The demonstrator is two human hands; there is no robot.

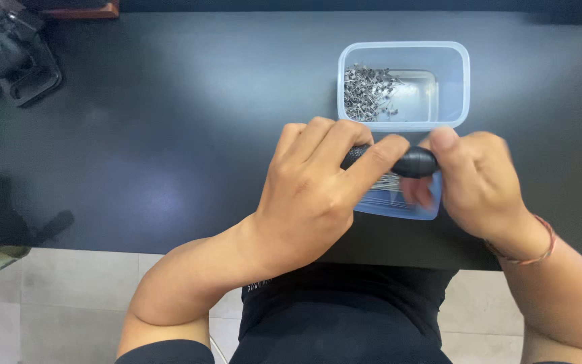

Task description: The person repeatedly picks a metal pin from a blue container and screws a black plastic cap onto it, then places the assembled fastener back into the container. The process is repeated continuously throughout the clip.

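Two hands on one black oval plastic handle [412, 162]: left hand [314, 195] wrapped around it, right hand [476, 182] pinching its end. Risk: thin metal pins [386, 180] slipping, scattering short of clear plastic tub [403, 84] at twelve o'clock.

Soft overhead light leaves pale glare on the black table [170, 135]; right hand [479, 182] slightly motion-blurred.

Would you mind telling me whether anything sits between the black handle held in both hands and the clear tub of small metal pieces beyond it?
Nothing visible does. The left hand and right hand grip the black handle just short of the clear tub; only bare dark table lies between handle and tub.
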